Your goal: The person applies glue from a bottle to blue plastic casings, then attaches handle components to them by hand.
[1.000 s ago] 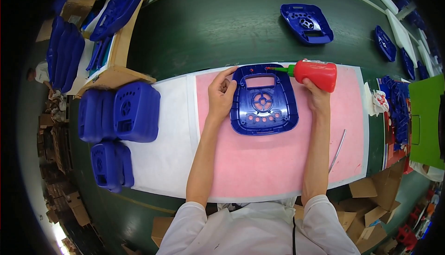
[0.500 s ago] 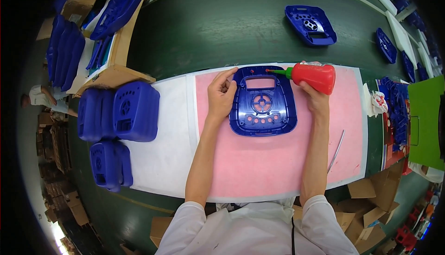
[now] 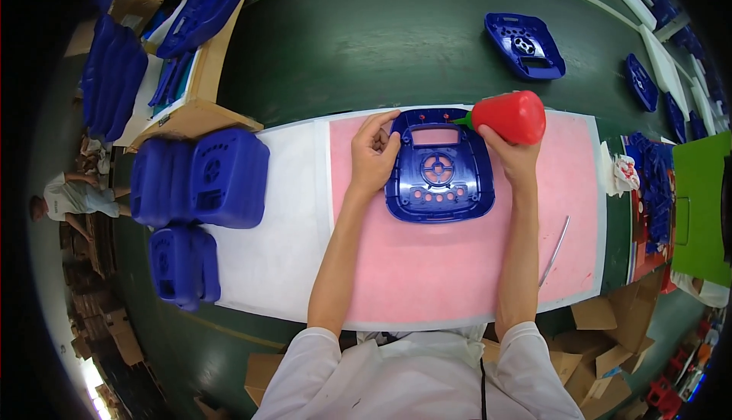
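The left hand (image 3: 374,157) grasps the upper left edge of the blue panel (image 3: 476,180), which lies on the pink mat (image 3: 427,275) between both hands, likely to keep it from sliding. The right hand (image 3: 515,157) is wrapped round the red bottle (image 3: 512,117), apparently aiming its green nozzle (image 3: 464,120) at the panel's top strip. Compared with half a second ago, the bottle tilts more steeply, base turned upward.

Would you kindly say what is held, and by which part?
Right hand holds red bottle by its body; left hand, blue panel by its left edge.
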A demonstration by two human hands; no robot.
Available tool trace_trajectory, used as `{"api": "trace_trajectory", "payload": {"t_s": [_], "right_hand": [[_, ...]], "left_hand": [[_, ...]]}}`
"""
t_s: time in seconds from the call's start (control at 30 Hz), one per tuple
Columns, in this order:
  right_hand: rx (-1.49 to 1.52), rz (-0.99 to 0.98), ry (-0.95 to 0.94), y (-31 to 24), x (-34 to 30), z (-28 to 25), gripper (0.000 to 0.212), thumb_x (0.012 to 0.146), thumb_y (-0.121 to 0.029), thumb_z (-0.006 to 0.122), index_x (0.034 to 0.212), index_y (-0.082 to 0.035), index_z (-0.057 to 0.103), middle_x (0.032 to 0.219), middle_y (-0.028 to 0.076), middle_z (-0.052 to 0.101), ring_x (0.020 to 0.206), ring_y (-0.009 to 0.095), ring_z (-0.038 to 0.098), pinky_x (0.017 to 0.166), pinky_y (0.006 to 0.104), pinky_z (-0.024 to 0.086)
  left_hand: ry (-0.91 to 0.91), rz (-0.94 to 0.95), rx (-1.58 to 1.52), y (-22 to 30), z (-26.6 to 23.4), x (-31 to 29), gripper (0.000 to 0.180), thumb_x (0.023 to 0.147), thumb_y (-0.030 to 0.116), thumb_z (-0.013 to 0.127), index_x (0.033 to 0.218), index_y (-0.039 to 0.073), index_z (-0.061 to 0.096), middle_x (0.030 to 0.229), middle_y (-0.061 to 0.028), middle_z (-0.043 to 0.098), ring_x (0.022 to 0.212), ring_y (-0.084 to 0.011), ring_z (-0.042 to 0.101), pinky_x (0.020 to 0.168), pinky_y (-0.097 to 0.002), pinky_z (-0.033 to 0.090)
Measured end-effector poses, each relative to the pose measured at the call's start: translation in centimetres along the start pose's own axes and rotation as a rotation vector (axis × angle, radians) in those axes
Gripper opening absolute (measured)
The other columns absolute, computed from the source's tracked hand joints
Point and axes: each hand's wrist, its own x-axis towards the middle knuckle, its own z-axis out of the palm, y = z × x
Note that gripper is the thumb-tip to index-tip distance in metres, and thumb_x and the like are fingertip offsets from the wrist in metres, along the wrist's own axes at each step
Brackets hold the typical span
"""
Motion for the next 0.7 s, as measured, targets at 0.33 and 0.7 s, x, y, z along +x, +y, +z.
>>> {"api": "trace_trajectory", "payload": {"t_s": [0.33,0.7], "right_hand": [[0.095,-0.007,0.089,-2.0,0.9,-0.8,0.049,0.076,-0.006,0.077,0.12,-0.005,0.054,0.113,0.007,0.062,0.101,0.021,0.062,0.088,0.0358,0.051],[1.764,0.309,0.09,-3.2,1.9,-8.6,0.046,0.072,-0.033,0.078,0.099,0.0,0.06,0.085,0.008,0.056,0.081,0.017,0.051,0.056,0.0255,0.047]], "left_hand": [[0.015,-0.036,0.019,-0.1,-0.1,0.1,0.034,0.081,-0.007,0.059,0.114,0.001,0.064,0.085,0.0001,0.053,0.059,-0.0036,0.04,0.054,-0.0191,0.036],[-0.03,-0.071,-0.006,-1.3,-0.1,0.0,0.035,0.082,0.0,0.061,0.116,0.004,0.065,0.076,0.0072,0.044,0.062,-0.0031,0.035,0.054,-0.0194,0.03]]}}
